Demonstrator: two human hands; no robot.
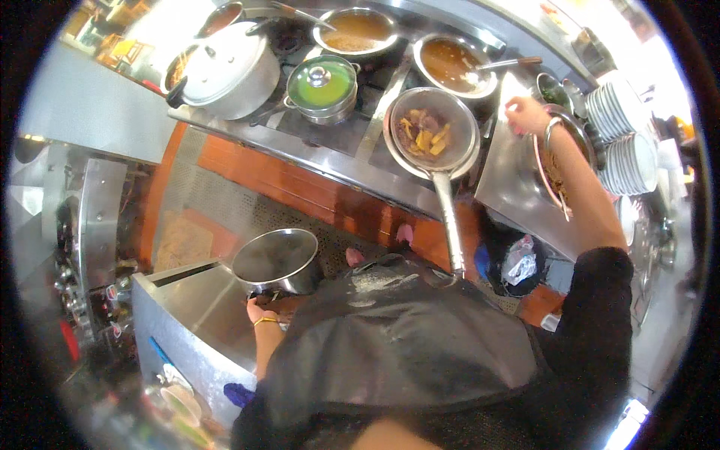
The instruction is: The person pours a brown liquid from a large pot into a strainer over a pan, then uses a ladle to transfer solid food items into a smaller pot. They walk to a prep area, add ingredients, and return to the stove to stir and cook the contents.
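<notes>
My left hand grips the side handle of a deep steel pot with a dark inside, at the lower left. My right hand is raised at the upper right, near the counter and a large pan of brown food; its fingers are curled, and I cannot tell whether they hold anything. Between the hands, a long-handled strainer with yellow and brown pieces rests over a pan on the stove, its handle pointing towards me. Behind it stands a bowl of brown broth with a ladle in it.
On the stove stand a large lidded aluminium pot, a small glass-lidded pot with green contents and another broth bowl. Stacked white plates are at the right. A bin stands below the counter; a steel worktop lies left.
</notes>
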